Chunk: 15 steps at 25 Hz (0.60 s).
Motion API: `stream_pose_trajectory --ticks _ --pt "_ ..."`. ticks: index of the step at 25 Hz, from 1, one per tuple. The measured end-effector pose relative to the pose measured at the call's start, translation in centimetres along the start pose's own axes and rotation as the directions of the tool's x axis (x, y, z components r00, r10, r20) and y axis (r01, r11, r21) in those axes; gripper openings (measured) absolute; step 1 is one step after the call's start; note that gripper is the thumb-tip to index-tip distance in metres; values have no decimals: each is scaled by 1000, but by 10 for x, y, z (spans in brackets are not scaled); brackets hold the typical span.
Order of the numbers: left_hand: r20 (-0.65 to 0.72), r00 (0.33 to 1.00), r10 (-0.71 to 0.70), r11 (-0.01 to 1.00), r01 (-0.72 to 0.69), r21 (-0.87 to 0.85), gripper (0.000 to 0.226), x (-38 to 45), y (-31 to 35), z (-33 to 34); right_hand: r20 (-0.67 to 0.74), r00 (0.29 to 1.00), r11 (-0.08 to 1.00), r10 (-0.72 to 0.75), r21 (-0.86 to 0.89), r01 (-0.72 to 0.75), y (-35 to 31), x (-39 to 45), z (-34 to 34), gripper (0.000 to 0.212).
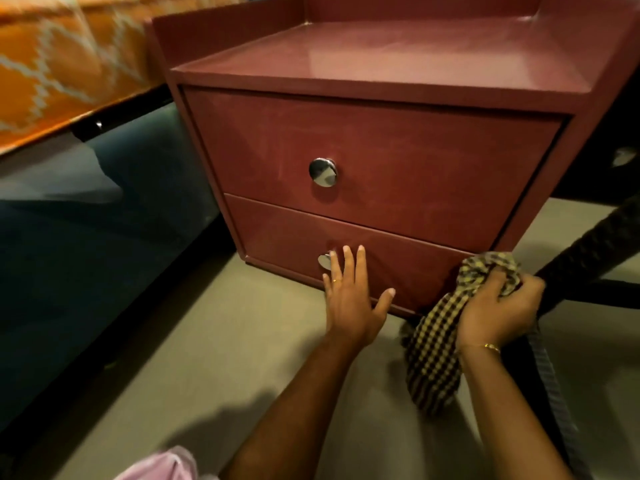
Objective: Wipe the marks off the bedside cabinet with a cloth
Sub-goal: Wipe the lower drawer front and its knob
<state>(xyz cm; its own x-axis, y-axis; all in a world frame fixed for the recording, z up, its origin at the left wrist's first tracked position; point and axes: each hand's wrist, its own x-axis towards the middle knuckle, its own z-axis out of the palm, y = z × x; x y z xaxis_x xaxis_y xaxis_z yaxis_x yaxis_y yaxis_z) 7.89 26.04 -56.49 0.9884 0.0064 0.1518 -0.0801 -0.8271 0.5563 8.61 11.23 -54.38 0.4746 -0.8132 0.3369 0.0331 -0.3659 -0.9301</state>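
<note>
Red-brown, the bedside cabinet (374,161) stands on a pale floor (207,358) beside an orange-covered bed (52,64), where I see my left hand (349,299) with fingers spread flat on the lower drawer (398,258) and my right hand (498,310) bunching the checked cloth (436,344) at its right corner.
</note>
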Motion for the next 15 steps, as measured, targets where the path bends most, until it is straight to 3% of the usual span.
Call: stream_pose_trajectory --ticks 3,7,10,13,15 --pt "31 999 -5 1000 4 8 84 0 -3 -12 24 992 992 -123 27 123 -12 14 -4 32" --pt "13 1000 -7 999 6 53 91 -1 -13 -17 189 945 964 -266 33 264 2 29 -13 34" --pt "9 1000 -18 996 17 91 92 -1 -14 -15 294 937 971 -189 -86 223 40 20 -16 31" --pt "41 999 -4 988 -2 155 93 0 -15 -15 411 910 968 61 -247 47 84 -16 -18 18" --pt "32 999 19 980 -25 197 91 2 -18 -18 395 916 966 69 -255 37 91 -21 -15 25"
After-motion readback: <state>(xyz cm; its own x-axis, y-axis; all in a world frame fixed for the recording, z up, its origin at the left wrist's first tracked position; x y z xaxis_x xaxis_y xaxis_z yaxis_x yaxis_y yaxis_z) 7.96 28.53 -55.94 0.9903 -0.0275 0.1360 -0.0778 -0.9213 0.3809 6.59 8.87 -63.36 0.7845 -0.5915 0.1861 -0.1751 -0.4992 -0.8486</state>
